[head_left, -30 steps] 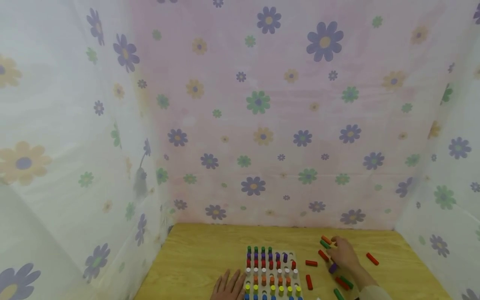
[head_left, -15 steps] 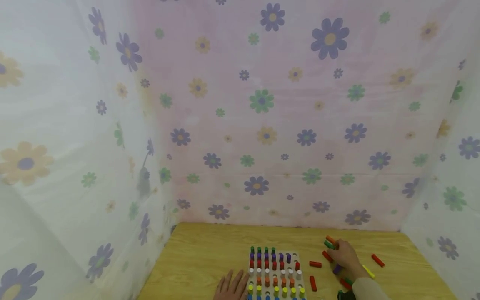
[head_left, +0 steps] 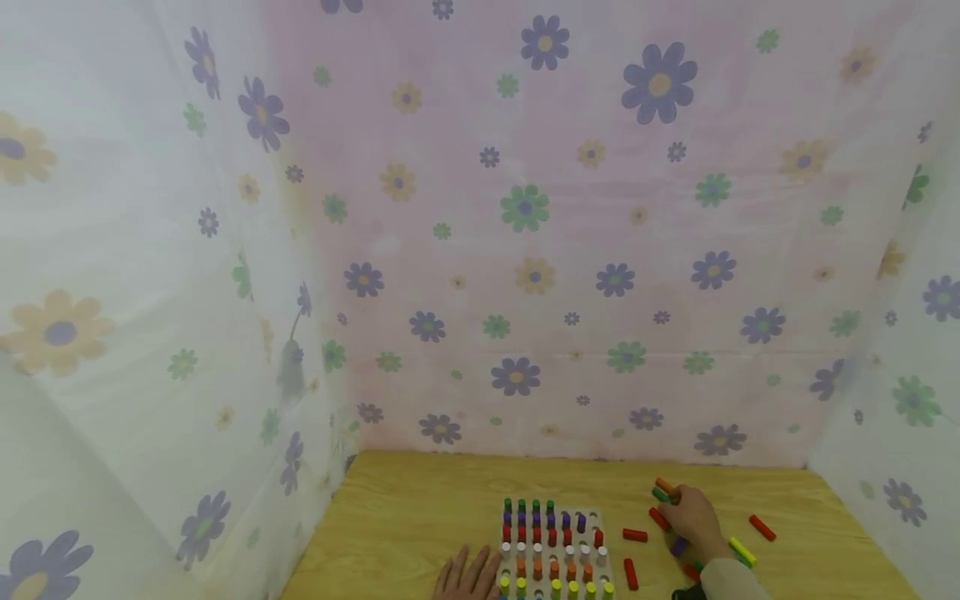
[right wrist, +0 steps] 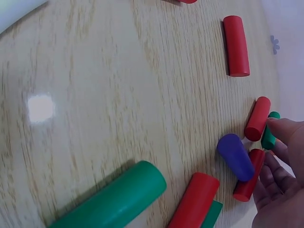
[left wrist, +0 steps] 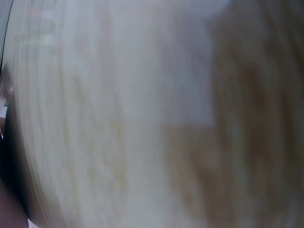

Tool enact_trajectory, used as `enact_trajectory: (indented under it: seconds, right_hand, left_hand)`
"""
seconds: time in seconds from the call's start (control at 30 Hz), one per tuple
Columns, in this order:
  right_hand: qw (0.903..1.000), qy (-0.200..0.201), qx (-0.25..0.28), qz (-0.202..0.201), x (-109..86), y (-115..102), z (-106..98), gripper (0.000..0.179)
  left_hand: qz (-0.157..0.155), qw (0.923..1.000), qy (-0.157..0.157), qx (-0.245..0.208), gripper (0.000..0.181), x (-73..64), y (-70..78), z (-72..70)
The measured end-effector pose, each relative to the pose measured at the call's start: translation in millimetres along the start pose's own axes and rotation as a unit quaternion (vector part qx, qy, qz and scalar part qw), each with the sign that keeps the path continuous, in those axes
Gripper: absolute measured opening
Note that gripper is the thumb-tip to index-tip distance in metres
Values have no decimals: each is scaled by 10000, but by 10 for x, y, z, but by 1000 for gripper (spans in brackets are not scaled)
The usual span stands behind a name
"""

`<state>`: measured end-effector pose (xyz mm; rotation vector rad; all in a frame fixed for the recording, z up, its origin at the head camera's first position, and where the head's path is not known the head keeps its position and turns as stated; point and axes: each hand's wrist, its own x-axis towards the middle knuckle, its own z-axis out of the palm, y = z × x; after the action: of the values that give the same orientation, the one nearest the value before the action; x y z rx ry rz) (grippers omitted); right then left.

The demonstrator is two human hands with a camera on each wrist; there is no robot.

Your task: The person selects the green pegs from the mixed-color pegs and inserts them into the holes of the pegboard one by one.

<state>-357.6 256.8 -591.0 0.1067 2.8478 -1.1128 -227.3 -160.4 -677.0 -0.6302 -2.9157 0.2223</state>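
A pegboard (head_left: 592,514) stands at the table's front, bearing rows of green, purple, red, white, orange and yellow pegs, with some holes vacant. My left hand (head_left: 468,575) rests flat, fingers spread, at the board's left edge. My right hand (head_left: 693,521) is over the loose pegs on the right. In the right wrist view, its thumb and forefinger pinch a green peg (right wrist: 269,135), which lies low by the table. Beside that one are an orange peg (head_left: 664,484) and a red peg (right wrist: 258,118). A purple peg (right wrist: 235,156) leans over another red peg (right wrist: 246,187) under the palm.
Loose red pegs (head_left: 635,535) lie between board and right hand, and one red peg (head_left: 762,527) lies far right. A yellow peg (head_left: 742,550) is beside the right wrist. Flowered sheets (head_left: 570,250) enclose the wooden table (head_left: 420,483). The left wrist view is mostly blurred tabletop.
My right hand has come down from beside the orange peg to the green peg, its fingers closing there. The yellow peg has come into sight beside the wrist. My left hand stays put.
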Motion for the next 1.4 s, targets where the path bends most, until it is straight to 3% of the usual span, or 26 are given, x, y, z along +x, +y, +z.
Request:
enact_trajectory:
  seconds: [0.1,0.23,0.3,0.37,0.47,0.57,1.0,1.1,1.4]
  right_hand:
    - [10000,9,44,3,-5,6,1,28]
    - [10000,2,35,-60,-6,13,-5,25]
    - [10000,-4,24,-96,-6,19,-7,25]
    - [10000,-9,43,-79,-9,23,-10,24]
    - [10000,4,24,12,-10,40,-8,23]
    - [10000,15,-35,62,-18,55,-4,24]
    - [9999,30,-70,-78,-24,134,57,22]
    - [9998,57,79,-154,-20,154,60,20]
    - [9956,-5,839,-413,-50,131,-15,22]
  left_hand:
    - [-75,9999,97,-3,94,-3,11,14]
    - [-202,9984,524,-76,74,25,23,38]
    - [-143,9990,430,-22,77,21,18,21]
    - [106,9998,136,61,89,-12,5,-21]
    - [326,9988,-369,-36,100,-45,0,-84]
    - [415,9973,-557,-232,103,-61,10,-112]
    - [409,9976,-558,-73,104,-107,21,-113]
    - [392,9975,-584,-69,105,-110,26,-125]
    - [444,9988,-163,119,99,-124,-30,-72]
